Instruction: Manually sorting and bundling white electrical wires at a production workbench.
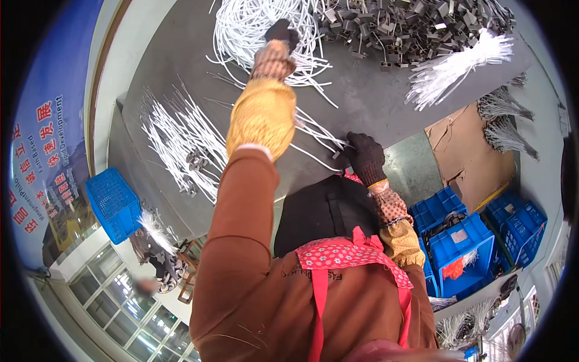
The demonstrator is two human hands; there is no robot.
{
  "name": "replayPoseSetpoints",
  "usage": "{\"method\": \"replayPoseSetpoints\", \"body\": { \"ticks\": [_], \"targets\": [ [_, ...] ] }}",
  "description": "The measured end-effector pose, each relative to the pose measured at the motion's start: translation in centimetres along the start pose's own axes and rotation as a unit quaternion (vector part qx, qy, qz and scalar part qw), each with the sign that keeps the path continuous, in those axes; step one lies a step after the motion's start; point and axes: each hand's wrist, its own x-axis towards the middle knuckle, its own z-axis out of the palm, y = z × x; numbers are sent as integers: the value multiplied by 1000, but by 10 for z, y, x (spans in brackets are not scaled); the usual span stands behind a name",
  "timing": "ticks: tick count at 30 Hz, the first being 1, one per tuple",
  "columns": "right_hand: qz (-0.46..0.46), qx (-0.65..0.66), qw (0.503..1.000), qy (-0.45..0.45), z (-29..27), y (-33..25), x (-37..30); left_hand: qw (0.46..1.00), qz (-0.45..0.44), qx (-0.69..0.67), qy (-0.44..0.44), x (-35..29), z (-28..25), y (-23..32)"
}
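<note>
My left hand, in a dark glove, reaches far over the table onto a large tangled pile of white cables. Its fingers are blurred, so their grip is unclear. Close to my body, my right hand, also gloved, is closed around the ends of a few white cables. Those strands run back toward the upper left and pass beneath my left forearm. On the left part of the table lies a loose spread of cut white cables with small grey pieces among them.
Heaped grey metal-looking parts fill the table's far right, beside a white cable bundle. Grey wire bundles lie near cardboard on the right. Blue crates stand below; a blue basket is left. Another person sits lower left.
</note>
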Motion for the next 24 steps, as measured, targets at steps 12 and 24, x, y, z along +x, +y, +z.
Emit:
{"method": "replayPoseSetpoints", "body": {
  "ticks": [12, 24],
  "targets": [
    [-49, 184, 975, 116, -51, -41, 18, 882, 210, 237, -348, -294, -106, -32],
    [99, 278, 943, 153, -57, -39, 223, 788, 143, -326, -502, -389, -114, 18]
  ]
}}
